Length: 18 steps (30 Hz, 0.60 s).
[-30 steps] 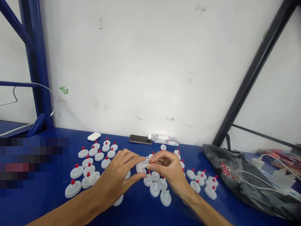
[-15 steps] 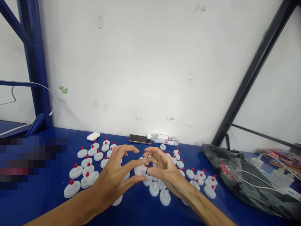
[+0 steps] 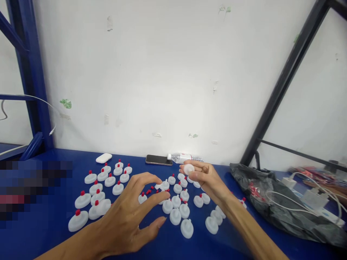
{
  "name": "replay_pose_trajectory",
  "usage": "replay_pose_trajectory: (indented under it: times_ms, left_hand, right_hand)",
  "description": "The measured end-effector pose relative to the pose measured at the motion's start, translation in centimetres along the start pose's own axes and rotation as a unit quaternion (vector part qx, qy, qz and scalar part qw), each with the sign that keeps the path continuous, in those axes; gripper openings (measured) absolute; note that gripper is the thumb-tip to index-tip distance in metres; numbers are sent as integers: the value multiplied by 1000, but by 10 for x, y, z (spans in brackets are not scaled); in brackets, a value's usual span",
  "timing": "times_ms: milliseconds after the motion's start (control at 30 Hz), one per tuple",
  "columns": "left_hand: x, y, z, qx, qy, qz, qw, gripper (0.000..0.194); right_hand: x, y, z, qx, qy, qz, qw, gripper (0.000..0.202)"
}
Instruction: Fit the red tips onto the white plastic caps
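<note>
My right hand pinches a white round spout cap between thumb and fingers, its flat side facing me, raised over the far middle of the blue table. My left hand is open with its fingers apart and holds nothing. Its fingertips hover beside an uncapped white spout cap and some small loose red tips; I cannot tell if they touch. Between my hands stand several white spout caps, some bare and some with red tips. Left of my left hand are more red-tipped caps.
At the wall lie a phone, a clear water bottle and a white case. A black plastic bag with red pieces and white cables fills the right side. Blue and black posts frame the table.
My right hand has moved from beside my left hand up and to the right, carrying the spout cap. My left hand's fingers have spread wider. The view has shifted slightly.
</note>
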State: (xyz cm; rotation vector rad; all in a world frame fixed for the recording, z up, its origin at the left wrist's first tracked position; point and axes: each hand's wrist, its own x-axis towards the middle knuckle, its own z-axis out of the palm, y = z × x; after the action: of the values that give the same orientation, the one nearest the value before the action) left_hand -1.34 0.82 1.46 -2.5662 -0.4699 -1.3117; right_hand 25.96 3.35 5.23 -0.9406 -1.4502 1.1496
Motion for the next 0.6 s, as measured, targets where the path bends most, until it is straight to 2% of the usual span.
replay_pose_trajectory:
  times_ms: [133, 233, 333, 433, 600]
  left_hand:
    - [1, 2, 2, -9, -10, -17, 1000, 34]
    - [2, 1, 3, -13, -13, -27, 999, 35]
    - [3, 0, 4, -16, -8, -25, 1000, 35]
    - [4, 0, 4, -12, -10, -28, 999, 34]
    - [3, 1, 6, -10, -15, -39, 999, 31]
  right_hand:
    - [4, -9, -24, -63, 10, 1, 998, 43]
    - [4, -13, -35, -141, -7, 2, 990, 35]
    - [6, -9, -44, -245, -23, 12, 969, 33]
    - [10, -1, -51, -336, -11, 3, 942, 28]
    - [10, 5, -53, -423, -44, 8, 905, 24]
